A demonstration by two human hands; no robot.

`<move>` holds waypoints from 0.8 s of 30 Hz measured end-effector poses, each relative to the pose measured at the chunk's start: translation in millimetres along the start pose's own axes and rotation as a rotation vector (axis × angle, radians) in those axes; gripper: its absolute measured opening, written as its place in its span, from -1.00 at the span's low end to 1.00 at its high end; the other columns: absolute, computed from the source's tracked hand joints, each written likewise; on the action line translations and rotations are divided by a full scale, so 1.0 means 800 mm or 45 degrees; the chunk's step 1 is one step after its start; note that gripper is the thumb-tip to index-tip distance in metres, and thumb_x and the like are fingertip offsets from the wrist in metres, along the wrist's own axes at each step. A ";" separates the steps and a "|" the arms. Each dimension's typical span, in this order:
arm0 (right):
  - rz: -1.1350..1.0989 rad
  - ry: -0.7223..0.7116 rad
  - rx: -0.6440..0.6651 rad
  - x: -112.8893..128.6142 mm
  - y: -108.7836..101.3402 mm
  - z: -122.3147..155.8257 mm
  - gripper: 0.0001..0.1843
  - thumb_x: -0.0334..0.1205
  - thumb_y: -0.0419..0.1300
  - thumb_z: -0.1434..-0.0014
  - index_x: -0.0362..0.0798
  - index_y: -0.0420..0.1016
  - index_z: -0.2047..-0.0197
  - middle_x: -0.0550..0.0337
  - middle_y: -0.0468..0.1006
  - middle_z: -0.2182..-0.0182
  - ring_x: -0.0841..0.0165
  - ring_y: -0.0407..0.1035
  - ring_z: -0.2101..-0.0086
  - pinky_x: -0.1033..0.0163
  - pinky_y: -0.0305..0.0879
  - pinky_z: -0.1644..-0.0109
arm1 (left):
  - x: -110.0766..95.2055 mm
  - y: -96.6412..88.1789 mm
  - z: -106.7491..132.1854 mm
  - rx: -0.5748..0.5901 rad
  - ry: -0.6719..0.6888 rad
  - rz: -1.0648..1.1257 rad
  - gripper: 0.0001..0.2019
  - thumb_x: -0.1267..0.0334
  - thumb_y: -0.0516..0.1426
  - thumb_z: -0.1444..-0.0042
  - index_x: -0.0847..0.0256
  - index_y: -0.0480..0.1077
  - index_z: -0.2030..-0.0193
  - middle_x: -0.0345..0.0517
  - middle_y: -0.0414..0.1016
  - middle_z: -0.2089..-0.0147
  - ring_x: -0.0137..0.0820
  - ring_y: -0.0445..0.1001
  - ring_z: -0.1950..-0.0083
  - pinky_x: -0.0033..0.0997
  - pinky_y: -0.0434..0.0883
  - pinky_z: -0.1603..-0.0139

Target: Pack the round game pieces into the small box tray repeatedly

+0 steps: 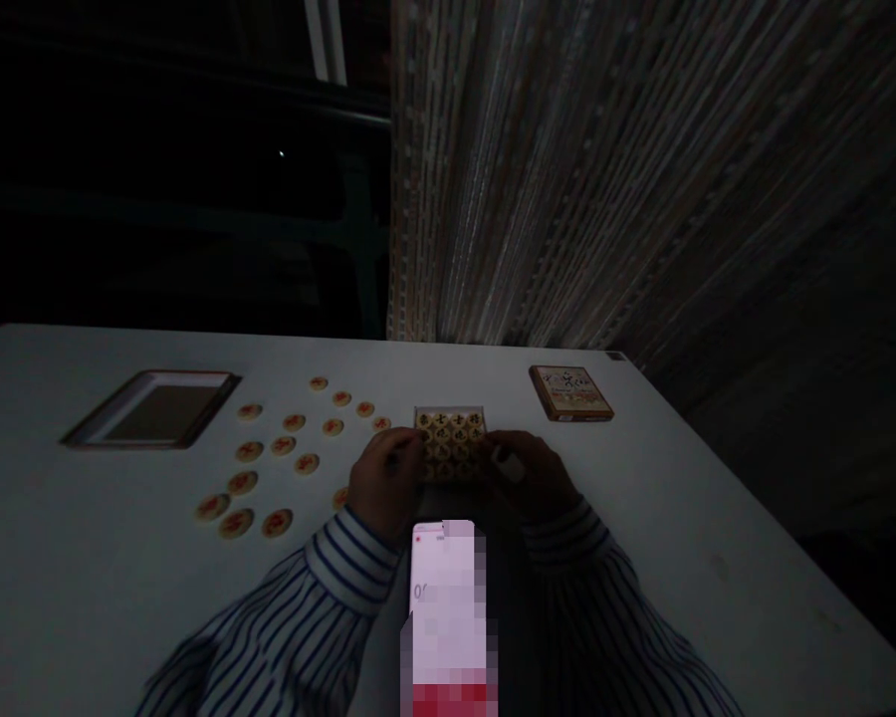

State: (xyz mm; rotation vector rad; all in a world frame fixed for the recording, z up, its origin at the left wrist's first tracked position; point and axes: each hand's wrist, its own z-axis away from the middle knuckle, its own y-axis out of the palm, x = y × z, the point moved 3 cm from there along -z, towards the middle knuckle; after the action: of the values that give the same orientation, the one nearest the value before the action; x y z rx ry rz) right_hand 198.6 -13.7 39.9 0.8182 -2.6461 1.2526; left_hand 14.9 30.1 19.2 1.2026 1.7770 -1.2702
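Note:
A small clear tray [450, 412] packed with round wooden game discs sits on the white table [82, 578] straight ahead. My left hand [383, 485] rests at the tray's left edge, fingers curled against it. At the tray's right edge lies my right hand [529, 472], fingers bent around that side. Both arms wear striped sleeves. Several loose discs with red marks [278, 445] lie scattered on the table left of the tray. The scene is very dim.
An open shallow box half [153, 408] lies at the far left. A printed box lid [570, 391] sits at the far right. A lit phone screen [448, 607] stands near me between my arms. A tall stack of sheets [604, 169] rises behind the table.

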 end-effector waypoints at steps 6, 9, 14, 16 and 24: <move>0.016 0.099 0.130 -0.014 0.001 -0.001 -0.82 -0.18 0.12 -0.01 -0.05 0.40 0.30 0.17 0.49 0.45 0.42 0.33 0.47 0.28 0.23 0.38 | 0.022 0.006 -0.002 -0.004 -0.074 -0.052 -0.75 0.28 0.01 -0.01 0.27 0.38 0.19 0.00 0.44 0.18 -0.32 0.40 0.13 -0.26 0.34 0.07; -0.046 0.062 0.178 -0.023 0.002 0.000 -0.84 -0.23 0.15 0.03 -0.05 0.39 0.32 0.15 0.48 0.40 0.40 0.32 0.41 0.26 0.26 0.34 | 0.028 0.008 0.000 0.027 -0.094 -0.045 -0.73 0.34 -0.01 0.01 0.28 0.36 0.15 0.01 0.43 0.15 -0.31 0.40 0.11 -0.23 0.32 0.04; -0.123 0.004 0.186 -0.039 0.010 0.006 -0.84 -0.27 0.17 0.07 -0.03 0.39 0.32 0.12 0.46 0.34 0.35 0.33 0.31 0.21 0.30 0.28 | 0.027 0.010 0.002 0.110 -0.132 -0.001 -0.73 0.36 -0.02 0.00 0.26 0.34 0.14 -0.02 0.45 0.15 -0.32 0.40 0.12 -0.22 0.33 0.05; -0.142 -0.009 0.166 -0.043 0.014 0.009 -0.84 -0.27 0.18 0.07 -0.01 0.39 0.33 0.13 0.45 0.33 0.34 0.33 0.29 0.19 0.32 0.28 | 0.025 0.011 0.002 0.124 -0.144 -0.003 -0.73 0.37 -0.03 0.00 0.25 0.34 0.14 -0.03 0.46 0.16 -0.33 0.41 0.13 -0.23 0.33 0.06; -0.146 -0.016 0.222 -0.052 0.024 0.015 -0.81 -0.22 0.22 0.10 -0.02 0.42 0.34 0.08 0.43 0.29 0.32 0.34 0.27 0.16 0.35 0.27 | 0.027 0.012 0.001 0.109 -0.127 -0.006 -0.73 0.39 -0.01 0.02 0.25 0.35 0.16 -0.04 0.46 0.16 -0.33 0.41 0.12 -0.24 0.33 0.05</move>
State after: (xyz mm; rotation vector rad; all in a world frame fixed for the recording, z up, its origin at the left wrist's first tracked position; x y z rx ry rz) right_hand 225.4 5.1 5.8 0.9895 -2.4853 1.4668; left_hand 15.6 36.8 -3.1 1.1618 1.6697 -1.3970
